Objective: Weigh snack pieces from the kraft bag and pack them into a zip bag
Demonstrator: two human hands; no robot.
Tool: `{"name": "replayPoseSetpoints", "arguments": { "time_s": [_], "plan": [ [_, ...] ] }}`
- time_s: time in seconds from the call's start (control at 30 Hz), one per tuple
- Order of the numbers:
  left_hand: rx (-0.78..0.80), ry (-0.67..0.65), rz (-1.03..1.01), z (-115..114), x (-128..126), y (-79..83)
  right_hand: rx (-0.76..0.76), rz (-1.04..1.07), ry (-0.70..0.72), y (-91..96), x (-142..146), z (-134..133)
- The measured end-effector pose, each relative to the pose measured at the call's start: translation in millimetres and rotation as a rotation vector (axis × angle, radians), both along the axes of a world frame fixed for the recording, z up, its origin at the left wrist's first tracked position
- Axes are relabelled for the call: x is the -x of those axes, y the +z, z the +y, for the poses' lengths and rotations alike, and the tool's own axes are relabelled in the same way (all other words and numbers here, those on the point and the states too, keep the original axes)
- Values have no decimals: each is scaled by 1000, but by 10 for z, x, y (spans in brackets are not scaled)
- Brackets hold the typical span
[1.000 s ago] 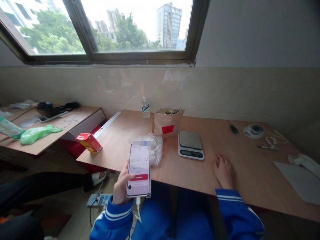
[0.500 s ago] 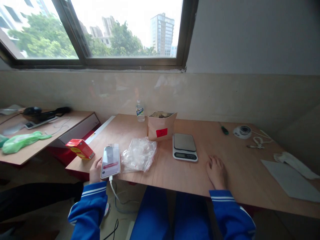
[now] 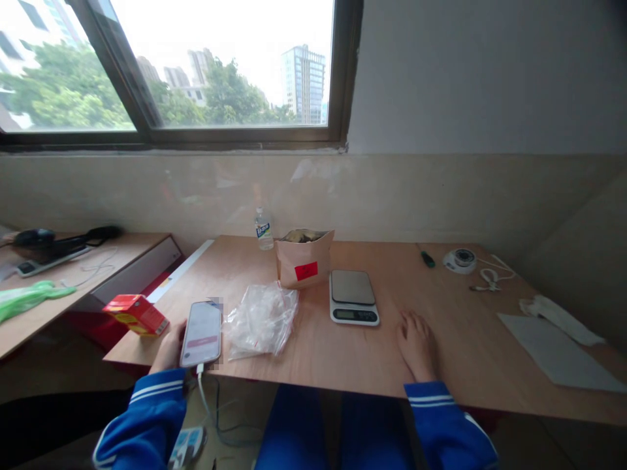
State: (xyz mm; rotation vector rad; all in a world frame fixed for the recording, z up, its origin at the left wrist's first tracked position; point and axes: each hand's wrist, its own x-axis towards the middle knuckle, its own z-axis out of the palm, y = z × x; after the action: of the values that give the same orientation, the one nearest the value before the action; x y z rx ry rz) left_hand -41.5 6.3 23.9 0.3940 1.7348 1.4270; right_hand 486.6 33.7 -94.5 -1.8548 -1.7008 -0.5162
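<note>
My left hand (image 3: 169, 349) grips a smartphone (image 3: 202, 333) by its left edge, laying it on the wooden table (image 3: 323, 352) near the front left corner; a white cable hangs from the phone's lower end. My right hand (image 3: 416, 343) rests flat on the table, fingers stretched out, holding nothing. A crumpled clear plastic bag (image 3: 262, 318) lies just right of the phone. Behind it stands an open brown paper bag (image 3: 302, 258) with a red label. A small digital kitchen scale (image 3: 353, 297) sits between the paper bag and my right hand.
A small water bottle (image 3: 264, 230) stands at the table's back edge. A red carton (image 3: 137, 314) sits at the left corner. A green marker (image 3: 428, 259), a white round device (image 3: 459, 260) with cord, and grey paper (image 3: 553, 349) lie at the right. A second desk (image 3: 63, 287) stands left.
My left hand has brought the phone from in front of me down onto the table's left corner. The view has shifted rightward. My right hand has stayed flat.
</note>
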Motion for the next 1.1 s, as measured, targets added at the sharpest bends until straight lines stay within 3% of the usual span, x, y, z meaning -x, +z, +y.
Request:
{"name": "replayPoseSetpoints", "arguments": {
  "time_s": [0.13, 0.2, 0.27, 0.37, 0.5, 0.6, 0.7, 0.77, 0.83, 0.93, 1.0, 1.1],
  "plan": [
    [255, -135, 483, 55, 177, -40, -9, 0, 4, 2, 7, -3],
    [353, -144, 760, 70, 150, -21, -14, 1, -3, 4, 14, -7],
    [355, -124, 995, 75, 24, 39, -15, 6, -1, 3, 19, -11],
    [115, -163, 1161, 74, -288, 205, -9, 15, 14, 3, 22, -15],
    [-340, -346, 1144, 114, -786, 356, -18, 19, 6, 14, 30, -11],
    [-444, -544, 1222, 200, -1136, 153, -23, 41, 10, 17, 37, -7],
    [-157, -722, 1321, 277, -1390, -288, -23, 87, 19, -7, 28, -13],
    [-42, -708, 1398, 294, -1483, -561, -15, 149, 31, -11, 29, -24],
    [2, -708, 1429, 290, -1517, -729, -16, 259, 56, 55, 68, -30],
    [8, -698, 1440, 277, -1504, -791, -101, 469, 156, 415, 276, 17],
    [2, -699, 1434, 276, -1484, -777, -158, 586, 317, 853, 533, 115],
    [-10, -707, 1413, 279, -1469, -758, -139, 678, 624, 1661, 1017, 392]
  ]
}}
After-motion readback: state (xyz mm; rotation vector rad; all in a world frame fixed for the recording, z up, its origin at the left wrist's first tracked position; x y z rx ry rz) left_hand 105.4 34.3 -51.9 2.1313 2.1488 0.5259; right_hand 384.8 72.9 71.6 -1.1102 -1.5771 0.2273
